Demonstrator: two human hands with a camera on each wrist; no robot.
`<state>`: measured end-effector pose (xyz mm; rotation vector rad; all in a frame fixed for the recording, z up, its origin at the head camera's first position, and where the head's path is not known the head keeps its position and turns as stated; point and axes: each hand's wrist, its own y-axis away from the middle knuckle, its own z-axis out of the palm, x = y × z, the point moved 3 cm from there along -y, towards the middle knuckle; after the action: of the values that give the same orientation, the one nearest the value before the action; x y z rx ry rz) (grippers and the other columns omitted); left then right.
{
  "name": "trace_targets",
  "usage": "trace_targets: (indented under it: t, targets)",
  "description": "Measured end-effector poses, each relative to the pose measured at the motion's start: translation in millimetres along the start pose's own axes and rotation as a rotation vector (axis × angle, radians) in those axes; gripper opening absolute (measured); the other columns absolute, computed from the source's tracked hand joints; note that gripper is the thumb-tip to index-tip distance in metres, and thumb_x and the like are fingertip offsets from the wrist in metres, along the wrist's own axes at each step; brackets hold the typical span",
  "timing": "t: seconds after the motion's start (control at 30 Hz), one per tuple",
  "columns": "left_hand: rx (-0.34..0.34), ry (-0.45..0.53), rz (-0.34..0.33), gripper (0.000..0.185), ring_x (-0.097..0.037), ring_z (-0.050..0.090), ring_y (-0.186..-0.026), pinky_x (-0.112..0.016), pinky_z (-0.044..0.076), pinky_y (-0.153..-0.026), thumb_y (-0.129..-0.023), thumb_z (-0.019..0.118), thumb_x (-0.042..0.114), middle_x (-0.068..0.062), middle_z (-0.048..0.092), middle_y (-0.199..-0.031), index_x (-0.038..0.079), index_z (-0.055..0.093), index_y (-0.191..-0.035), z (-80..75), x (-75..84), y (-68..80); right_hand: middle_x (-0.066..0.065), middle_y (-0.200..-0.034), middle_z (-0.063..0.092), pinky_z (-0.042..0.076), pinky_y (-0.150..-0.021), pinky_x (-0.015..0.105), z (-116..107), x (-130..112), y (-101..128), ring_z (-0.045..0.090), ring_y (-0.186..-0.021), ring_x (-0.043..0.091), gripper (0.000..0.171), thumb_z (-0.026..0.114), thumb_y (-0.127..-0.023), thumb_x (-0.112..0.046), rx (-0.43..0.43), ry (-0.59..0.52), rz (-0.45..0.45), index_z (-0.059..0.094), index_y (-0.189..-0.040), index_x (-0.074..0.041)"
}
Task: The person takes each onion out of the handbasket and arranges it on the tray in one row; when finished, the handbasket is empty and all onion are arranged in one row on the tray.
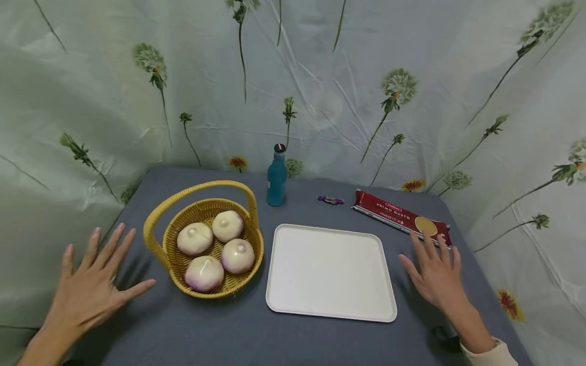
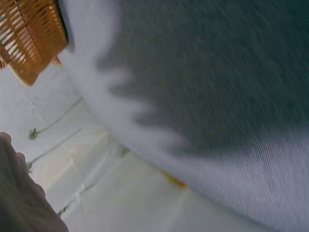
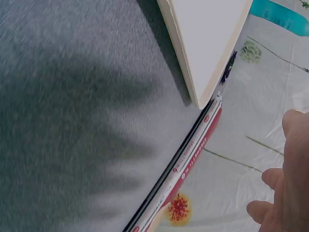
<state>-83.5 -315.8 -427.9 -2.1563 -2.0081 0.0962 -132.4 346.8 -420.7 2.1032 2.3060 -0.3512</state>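
My left hand (image 1: 93,284) hovers with fingers spread to the left of a yellow wicker basket (image 1: 155,249), holding nothing. Inside the basket lie several white onions (image 1: 204,273) with purplish tints. On the other side, my right hand (image 1: 437,277) is held out flat with its fingers apart, also holding nothing. It is nearest to a red spaghetti packet (image 1: 389,209) and a white rectangular tray (image 1: 330,272). The left wrist view catches part of the left hand (image 2: 24,193) and the basket's side (image 2: 36,36). In the right wrist view, fingers of the right hand (image 3: 292,179) show at the edge.
A blue bottle (image 1: 276,178) stands upright behind the basket and tray. To its right lies a small purple wrapped candy (image 1: 330,200). The grey-blue tablecloth (image 1: 220,330) covers the table, and a flower-printed curtain (image 1: 320,101) hangs along the back and sides.
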Motion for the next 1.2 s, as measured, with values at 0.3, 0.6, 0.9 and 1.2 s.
trace_targets:
  t: [0.3, 0.6, 0.9, 1.2]
  targets:
    - [-0.001, 0.365, 0.132, 0.112, -0.024, -0.019, -0.154, -0.065, -0.015, -0.114, -0.081, 0.077, 0.051, 0.003, -0.002, -0.170, 0.028, 0.004, -0.163, 15.3, 18.3, -19.0, 0.022, -0.165, 0.015, 0.000, -0.109, 0.073, 10, -17, -3, 0.006, -0.147, 0.051, 0.073, 0.051, -0.102, -0.048, -0.029, -0.008, -0.030, 0.022, -0.161, -0.018]
    - [-0.006, 0.839, 0.224, 0.109, -0.007, -0.004, -0.153, -0.077, 0.005, -0.107, -0.072, 0.088, 0.017, 0.003, 0.006, -0.170, 0.016, 0.025, -0.161, 31.0, 38.6, -31.5, 0.021, -0.165, 0.017, 0.001, -0.111, 0.071, 13, -46, -15, 0.010, -0.148, 0.050, 0.074, 0.054, -0.100, -0.049, -0.048, -0.041, -0.085, 0.025, -0.160, -0.017]
    - [-0.091, 1.050, 0.170, 0.112, -0.015, -0.002, -0.153, -0.080, 0.003, -0.103, -0.069, 0.087, 0.003, 0.007, 0.000, -0.170, 0.018, 0.024, -0.161, 38.7, 44.6, -37.2, 0.019, -0.165, 0.017, -0.001, -0.113, 0.069, 17, -67, -24, 0.008, -0.149, 0.047, 0.074, 0.054, -0.100, -0.051, -0.087, -0.046, -0.108, 0.028, -0.160, -0.017]
    - [-0.163, 1.155, 0.151, 0.117, -0.017, -0.013, -0.153, -0.064, -0.004, -0.114, -0.071, 0.085, -0.003, 0.013, -0.008, -0.168, 0.019, 0.015, -0.163, 35.9, 48.4, -41.6, 0.015, -0.167, 0.016, 0.002, -0.114, 0.068, 22, -90, -30, 0.009, -0.150, 0.045, 0.073, 0.053, -0.100, -0.051, -0.071, -0.047, -0.189, 0.028, -0.160, -0.019]
